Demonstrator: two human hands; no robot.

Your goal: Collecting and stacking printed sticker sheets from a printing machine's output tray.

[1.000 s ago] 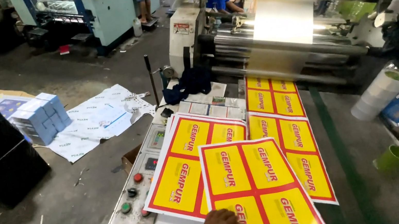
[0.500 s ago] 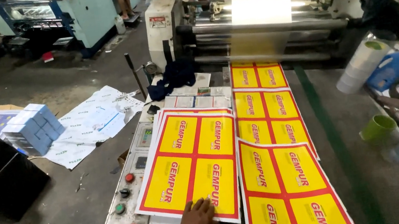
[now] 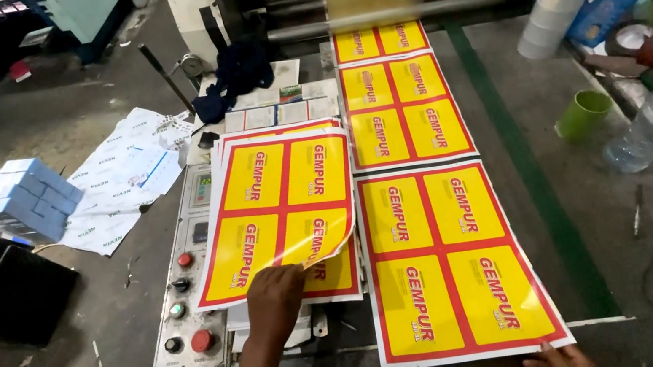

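The top yellow-and-red printed sheet lay on its stack beside the control panel, its near corner curled up because the left hand had it pinched from beneath. The right hand pressed fingertips flat on the larger sheet on the surface, probably steadying it; its grip was mostly cropped.

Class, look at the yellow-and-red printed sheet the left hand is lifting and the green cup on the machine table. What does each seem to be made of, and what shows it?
Printed sheet: thin glossy paper or film, since its corner curls under the left hand. Green cup: probably plastic, smooth and evenly coloured.
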